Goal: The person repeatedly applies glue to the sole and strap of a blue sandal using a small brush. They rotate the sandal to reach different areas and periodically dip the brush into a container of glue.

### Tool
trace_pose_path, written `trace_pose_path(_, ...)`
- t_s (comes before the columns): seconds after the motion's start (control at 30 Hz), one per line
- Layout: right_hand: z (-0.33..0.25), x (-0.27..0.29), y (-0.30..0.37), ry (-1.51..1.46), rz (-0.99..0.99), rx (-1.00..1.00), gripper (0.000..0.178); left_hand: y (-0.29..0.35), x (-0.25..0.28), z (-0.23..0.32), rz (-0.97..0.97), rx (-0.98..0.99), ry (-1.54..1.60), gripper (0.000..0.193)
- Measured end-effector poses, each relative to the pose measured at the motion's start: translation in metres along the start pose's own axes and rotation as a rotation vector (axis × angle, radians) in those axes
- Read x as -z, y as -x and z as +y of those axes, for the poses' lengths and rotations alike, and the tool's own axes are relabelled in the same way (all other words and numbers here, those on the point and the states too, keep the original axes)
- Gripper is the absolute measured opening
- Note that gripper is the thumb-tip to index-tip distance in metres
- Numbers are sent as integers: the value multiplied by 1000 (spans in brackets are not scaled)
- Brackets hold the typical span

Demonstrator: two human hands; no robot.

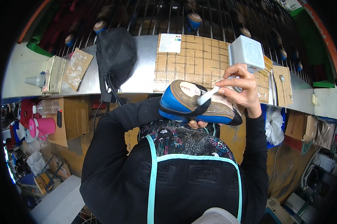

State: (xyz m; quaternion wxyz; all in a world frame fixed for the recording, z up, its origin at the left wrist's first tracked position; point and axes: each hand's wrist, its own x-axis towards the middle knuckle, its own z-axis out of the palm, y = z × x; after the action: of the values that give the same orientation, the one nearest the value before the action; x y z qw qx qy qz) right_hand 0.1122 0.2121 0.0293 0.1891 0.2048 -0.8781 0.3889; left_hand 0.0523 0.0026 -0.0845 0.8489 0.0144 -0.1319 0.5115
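A shoe on a blue last [177, 102] lies across in front of me, its brown and cream sole side facing up and a black strap wrapped over it. From underneath, my left hand [197, 124] grips it; only the fingertips show, the rest is behind the shoe. My right hand [240, 86] pinches a white brush-like applicator [206, 97], whose wide end touches the sole beside the black strap. Just beyond that hand stands a white square container [247, 54] at the bench's back edge.
A cardboard sheet [198, 61] covers the metal bench [146, 63]. On its left sits a black mesh bag [118, 56]; on its right, a small brush [282, 80] on cardboard. Behind runs a rack of bars carrying blue lasts [194, 22]. A pink bucket [42, 127] stands lower left.
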Motion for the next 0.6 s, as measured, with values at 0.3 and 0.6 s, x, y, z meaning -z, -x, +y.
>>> trace_pose_path(0.3,-35,-11,28,551,384,-218,22,-4,-33,53,533,-703,-615,78)
trace_pose_path(0.6,-48,-56,39,277,506,-350,22,16,-67,74,848,-914,-1278,84)
